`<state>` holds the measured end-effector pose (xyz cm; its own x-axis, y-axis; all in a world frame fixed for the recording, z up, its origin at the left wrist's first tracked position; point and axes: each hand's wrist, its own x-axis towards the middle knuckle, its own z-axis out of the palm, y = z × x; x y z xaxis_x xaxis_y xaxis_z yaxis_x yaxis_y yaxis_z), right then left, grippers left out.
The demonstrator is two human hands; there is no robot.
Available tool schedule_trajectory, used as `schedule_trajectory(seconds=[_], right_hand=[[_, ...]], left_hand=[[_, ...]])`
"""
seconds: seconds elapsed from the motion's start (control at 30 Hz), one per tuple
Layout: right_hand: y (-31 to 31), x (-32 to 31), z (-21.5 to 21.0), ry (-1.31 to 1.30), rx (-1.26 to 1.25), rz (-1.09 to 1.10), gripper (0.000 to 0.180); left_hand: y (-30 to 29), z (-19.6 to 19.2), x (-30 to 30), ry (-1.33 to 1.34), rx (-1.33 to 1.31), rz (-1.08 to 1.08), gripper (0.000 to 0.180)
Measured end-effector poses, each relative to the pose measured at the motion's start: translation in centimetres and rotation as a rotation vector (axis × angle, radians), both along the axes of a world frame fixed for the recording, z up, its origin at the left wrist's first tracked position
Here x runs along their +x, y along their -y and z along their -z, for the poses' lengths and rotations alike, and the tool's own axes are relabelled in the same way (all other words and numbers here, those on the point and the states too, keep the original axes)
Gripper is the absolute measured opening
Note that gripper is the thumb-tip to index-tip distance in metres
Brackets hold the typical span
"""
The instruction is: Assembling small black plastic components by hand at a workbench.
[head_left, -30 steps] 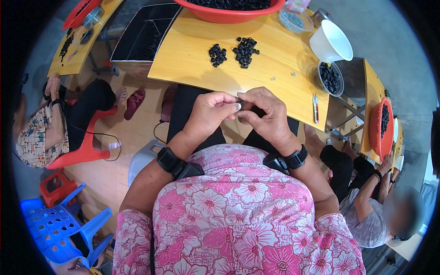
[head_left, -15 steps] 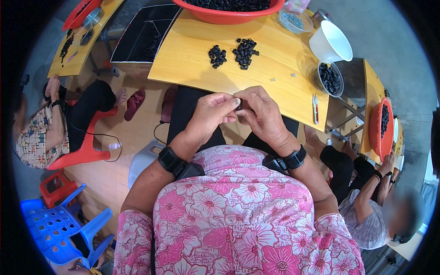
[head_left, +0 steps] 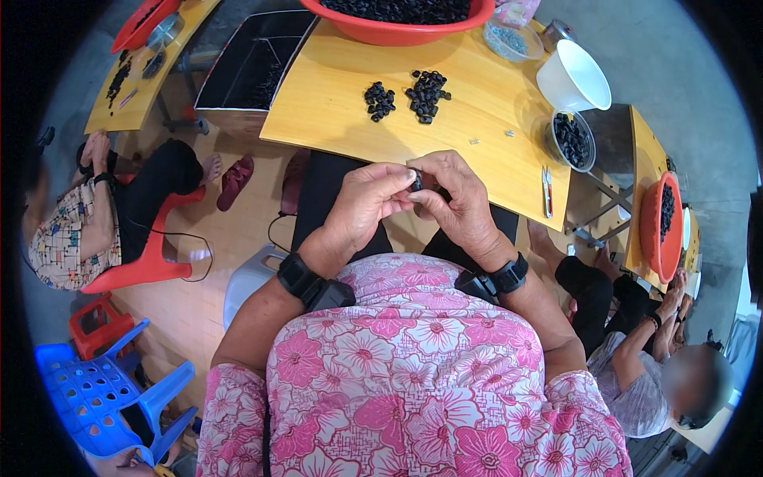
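Note:
Just in front of the table's near edge, my left hand [head_left: 367, 199] and my right hand [head_left: 455, 195] meet over my lap. Both pinch one small black part [head_left: 416, 181] between thumbs and fingertips; its exact kind is too small to make out. Beyond my hands, two heaps of similar black parts lie on the yellow table [head_left: 334, 91]: a smaller heap [head_left: 380, 101] on the left and a larger heap [head_left: 427, 95] beside it. Small thread snips [head_left: 548, 191] rest near the table's right corner. Two tiny clear pieces [head_left: 474, 141] lie between heaps and snips.
A red basin [head_left: 397, 30] full of black parts stands at the back. Along the right sit a tub of small pale pieces [head_left: 513, 38], a white bowl [head_left: 584, 75] and a clear tub [head_left: 572, 139] of black parts. Co-workers sit left and right; a blue chair [head_left: 103, 389] stands lower left.
The black part shows a little more between my fingertips, turned slightly. My hands stay in nearly the same place. At the right, a co-worker's head and hands have shifted slightly.

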<state>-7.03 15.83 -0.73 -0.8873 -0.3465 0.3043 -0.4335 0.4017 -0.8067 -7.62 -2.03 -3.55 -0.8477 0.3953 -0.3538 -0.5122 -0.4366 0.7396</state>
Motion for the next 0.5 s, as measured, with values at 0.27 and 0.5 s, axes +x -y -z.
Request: schedule_trajectory(seconds=[0.27,0.5], right_hand=[[-0.22,-0.38,0.27,-0.078,0.033,-0.009,0.03],[-0.38,-0.23,0.15,-0.04,-0.066,0.001,0.032]], left_hand=[[-0.08,-0.44,-0.14,0.034,-0.007,0.076,0.015],[-0.18,-0.53,0.04,0.151,0.213,0.074,0.016]])
